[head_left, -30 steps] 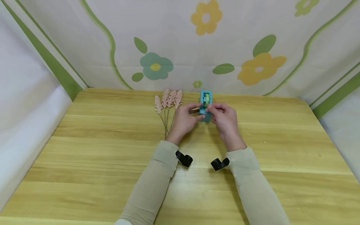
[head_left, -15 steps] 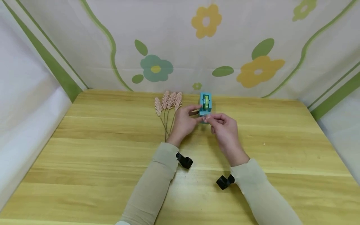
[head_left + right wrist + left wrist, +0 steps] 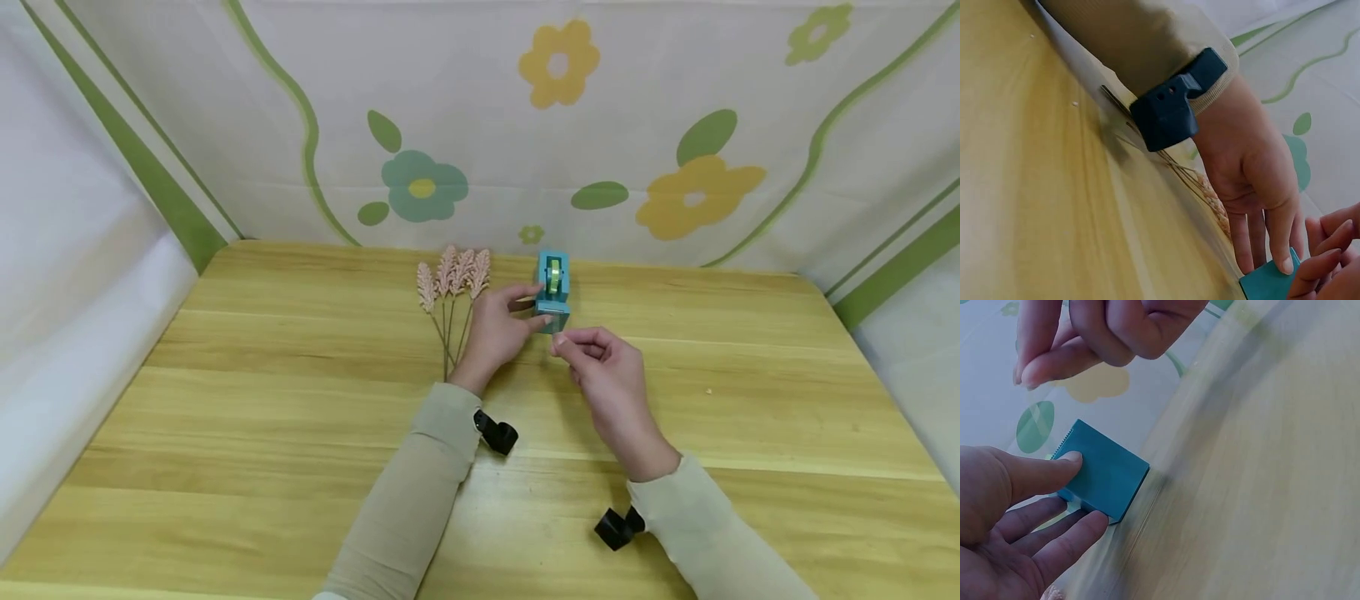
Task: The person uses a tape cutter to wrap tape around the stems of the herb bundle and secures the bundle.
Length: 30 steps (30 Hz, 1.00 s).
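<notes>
Left hand (image 3: 504,329) bent round one blue tape dispenser (image 3: 1107,472): its thumb presses the front face near the toothed edge and its fingers reach the side, spread only enough to span the block. Right hand (image 3: 611,371) pinches, thumb and forefinger meeting at the tips, on the end of one short strip of clear tape (image 3: 557,325), with the other fingers folded inward. That strip is faint, running from the dispenser's front toward five o'clock, where the right hand is held up off the wood.

The dispenser stands at about one o'clock from the middle of the tabletop (image 3: 225,417), near its far edge. One yellow-green tape roll (image 3: 554,277) sits in its twelve o'clock half. The left hand lies at eight o'clock from it.

At nine o'clock are four pink flower sprigs (image 3: 452,275), their heads pointing to twelve and their thin stems crossing lower down, partly hidden by the left wrist. One pale speck (image 3: 708,391) lies at four o'clock.

Two beige sleeves (image 3: 405,492) enter from the near side, with one black camera (image 3: 497,433) at each cuff. Behind, a white cloth (image 3: 495,150) shows five printed flowers: two large yellow, one teal, two small green.
</notes>
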Motion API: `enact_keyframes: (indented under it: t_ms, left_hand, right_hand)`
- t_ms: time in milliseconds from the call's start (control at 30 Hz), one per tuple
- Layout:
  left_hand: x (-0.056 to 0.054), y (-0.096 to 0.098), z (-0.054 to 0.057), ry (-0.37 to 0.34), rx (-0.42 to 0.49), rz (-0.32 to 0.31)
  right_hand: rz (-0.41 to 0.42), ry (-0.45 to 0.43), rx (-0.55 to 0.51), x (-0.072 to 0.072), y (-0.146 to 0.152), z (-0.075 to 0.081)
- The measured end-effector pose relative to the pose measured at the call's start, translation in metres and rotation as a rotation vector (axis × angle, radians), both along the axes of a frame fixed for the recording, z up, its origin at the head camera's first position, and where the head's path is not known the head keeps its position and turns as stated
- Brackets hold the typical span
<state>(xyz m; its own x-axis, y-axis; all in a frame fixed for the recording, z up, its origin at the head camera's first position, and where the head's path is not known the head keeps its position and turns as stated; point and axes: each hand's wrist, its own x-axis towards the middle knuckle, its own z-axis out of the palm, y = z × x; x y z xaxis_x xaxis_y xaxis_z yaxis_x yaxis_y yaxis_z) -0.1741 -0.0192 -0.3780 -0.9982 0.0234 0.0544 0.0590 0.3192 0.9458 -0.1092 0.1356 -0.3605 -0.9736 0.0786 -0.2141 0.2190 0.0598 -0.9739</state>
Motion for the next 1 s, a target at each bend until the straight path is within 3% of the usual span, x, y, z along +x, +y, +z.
enact_keyframes:
  t_ms: [567,1000]
  left_hand:
    - [0.000,-0.001,-0.003,0.021,-0.009,-0.008]
    - [0.001,-0.001,-0.003,0.007,-0.002,-0.009]
  right_hand:
    - [0.017,0.033,0.042,0.034,0.003,-0.002]
    - [0.004,0.079,-0.014,0.054,0.002,-0.005]
